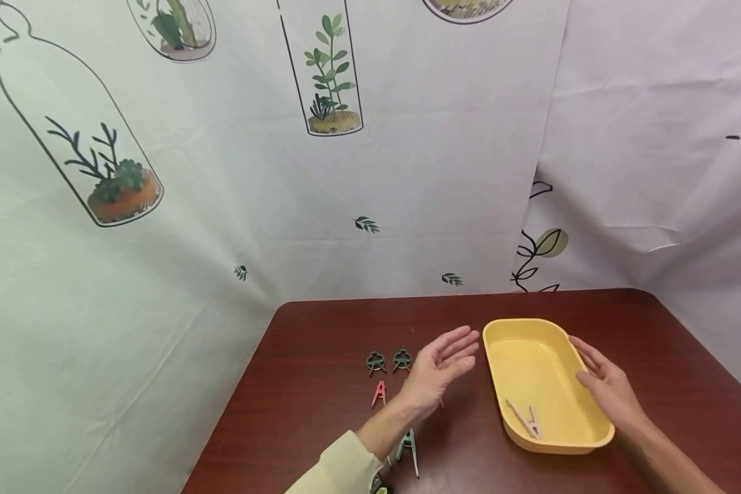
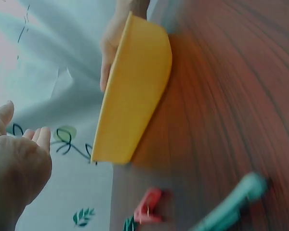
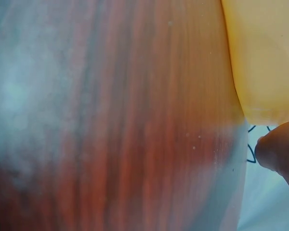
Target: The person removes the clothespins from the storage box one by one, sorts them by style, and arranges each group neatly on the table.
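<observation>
My left hand point(image 1: 432, 370) is held in the air just left of a yellow plastic tray point(image 1: 552, 449), fingers extended and nothing in them. At the tray's long right side, my right hand point(image 1: 614, 394) grips the rim, thumb over the edge and fingers along the outside. Inside the tray, near its front end, lies a wooden clothespin point(image 1: 533, 431). The left wrist view shows the tray's outer wall point(image 2: 135, 91) on edge, with the right hand behind its rim. In the right wrist view, the thumb point(image 3: 279, 149) is right by the tray's corner.
Left of the tray, two green round clips point(image 1: 375, 362) lie on the dark red table point(image 1: 302, 384). A red clip point(image 1: 379, 392) is in front of them, and another is mostly hidden behind my left hand. Nearer lies a teal clip point(image 1: 409, 442), beside my sleeve point(image 1: 346, 466).
</observation>
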{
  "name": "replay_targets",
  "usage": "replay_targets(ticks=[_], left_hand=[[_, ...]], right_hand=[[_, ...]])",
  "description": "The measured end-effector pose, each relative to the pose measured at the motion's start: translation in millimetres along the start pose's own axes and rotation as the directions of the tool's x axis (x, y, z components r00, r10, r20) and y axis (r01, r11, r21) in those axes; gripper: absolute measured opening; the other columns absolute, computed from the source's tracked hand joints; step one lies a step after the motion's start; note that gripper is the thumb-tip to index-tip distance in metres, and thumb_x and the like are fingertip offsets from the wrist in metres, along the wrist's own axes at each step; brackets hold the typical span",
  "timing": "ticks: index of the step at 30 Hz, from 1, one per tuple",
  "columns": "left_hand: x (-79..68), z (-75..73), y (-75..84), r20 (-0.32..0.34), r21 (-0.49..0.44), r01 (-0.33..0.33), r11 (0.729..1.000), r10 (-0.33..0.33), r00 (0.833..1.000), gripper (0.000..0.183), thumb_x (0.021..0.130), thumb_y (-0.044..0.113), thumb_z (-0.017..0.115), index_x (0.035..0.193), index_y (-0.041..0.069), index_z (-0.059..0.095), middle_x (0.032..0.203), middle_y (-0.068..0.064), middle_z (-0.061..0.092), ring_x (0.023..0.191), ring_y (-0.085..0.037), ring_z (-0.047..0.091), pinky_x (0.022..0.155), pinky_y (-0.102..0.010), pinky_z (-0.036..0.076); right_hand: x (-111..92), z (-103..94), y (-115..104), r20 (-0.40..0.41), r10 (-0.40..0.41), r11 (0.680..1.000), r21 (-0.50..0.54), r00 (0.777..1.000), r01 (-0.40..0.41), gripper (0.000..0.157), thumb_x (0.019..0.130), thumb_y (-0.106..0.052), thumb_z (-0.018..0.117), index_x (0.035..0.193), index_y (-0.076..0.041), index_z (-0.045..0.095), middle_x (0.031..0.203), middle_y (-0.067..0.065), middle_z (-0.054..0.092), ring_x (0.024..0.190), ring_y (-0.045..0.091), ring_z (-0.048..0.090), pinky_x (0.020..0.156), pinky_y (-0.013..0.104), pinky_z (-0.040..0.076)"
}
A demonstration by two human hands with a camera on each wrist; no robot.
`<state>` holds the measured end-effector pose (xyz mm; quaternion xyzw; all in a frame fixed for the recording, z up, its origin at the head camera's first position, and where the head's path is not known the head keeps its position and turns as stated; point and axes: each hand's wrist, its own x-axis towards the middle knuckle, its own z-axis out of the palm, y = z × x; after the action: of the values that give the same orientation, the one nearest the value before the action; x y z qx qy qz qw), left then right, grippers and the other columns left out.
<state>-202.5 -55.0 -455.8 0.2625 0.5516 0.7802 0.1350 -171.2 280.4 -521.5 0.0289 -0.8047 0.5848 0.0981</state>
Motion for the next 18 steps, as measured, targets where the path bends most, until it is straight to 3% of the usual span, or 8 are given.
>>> replay_targets(ticks=[5,13,18], left_hand=[[8.5,18.3,-7.9,0.015,-0.057,-0.007,0.998,0.008,1.000,0.051,0.103,-0.006,0.063,0.153,-0.003,0.051,0.153,-0.024,0.055,0.142,-0.034,0.055,0.109,-0.034,0.049],[16.5,36.4,-22.7,0.042,-0.121,0.059,0.991,-0.054,0.998,0.051,0.100,-0.013,0.063,0.149,-0.004,0.055,0.147,-0.020,0.061,0.138,-0.031,0.059,0.107,-0.035,0.051],[21.1,42.6,-30.9,0.088,-0.090,0.086,0.992,-0.078,0.993,0.048,0.099,-0.014,0.065,0.145,-0.004,0.059,0.145,-0.028,0.060,0.131,-0.027,0.065,0.104,-0.035,0.053]], right_hand=[[0.4,0.5,-0.4,0.006,0.011,1.000,0.000,1.000,-0.011,0.060,0.108,0.000,0.049,0.165,0.002,0.028,0.162,0.036,0.025,0.110,-0.020,0.055,0.077,0.021,0.060],[0.0,0.1,0.6,0.006,-0.003,1.000,0.004,1.000,0.003,0.060,0.108,0.001,0.049,0.165,0.002,0.029,0.164,0.027,0.028,0.112,-0.019,0.055,0.077,0.021,0.060],[-0.1,0.2,-0.1,0.005,-0.007,1.000,0.002,1.000,0.007,0.060,0.108,0.001,0.049,0.164,0.003,0.029,0.164,0.027,0.028,0.112,-0.019,0.055,0.078,0.020,0.060]])
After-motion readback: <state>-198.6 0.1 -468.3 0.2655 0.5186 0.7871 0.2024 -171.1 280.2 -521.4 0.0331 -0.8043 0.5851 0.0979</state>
